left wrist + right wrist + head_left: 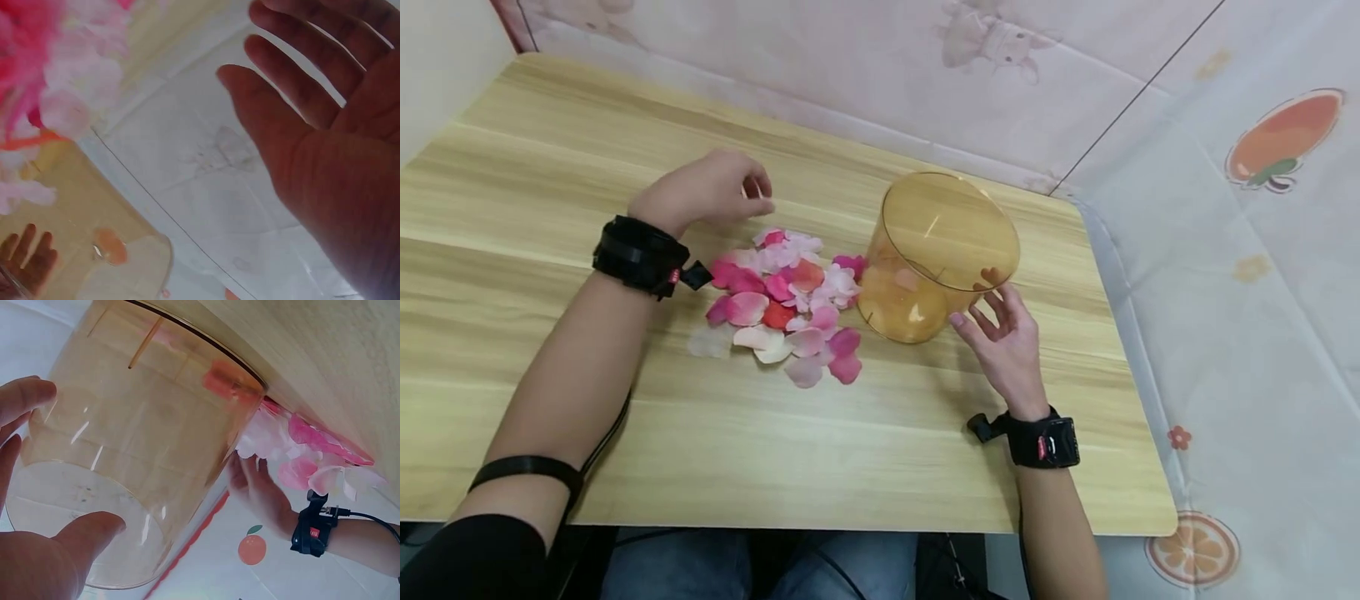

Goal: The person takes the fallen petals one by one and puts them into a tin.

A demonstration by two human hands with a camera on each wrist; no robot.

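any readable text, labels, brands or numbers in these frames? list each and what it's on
No readable text in any view.
Left wrist band: small red mark, too small to read.
Right wrist band: small red mark, too small to read.
Amber cup: no label or print visible.
Wall cloth: fruit and cartoon pictures only, no words.

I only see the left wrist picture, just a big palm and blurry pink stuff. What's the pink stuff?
Observer: A pile of petals, pink, red and white, on a wooden table.
Operator: Is the left hand holding any?
Observer: I cannot tell; the left hand hovers curled at the pile's far edge.
Operator: What's the yellowish thing?
Observer: A clear amber container lying on its side beside the petals.
Operator: And the other hand?
Observer: The right hand touches the container with spread fingers.
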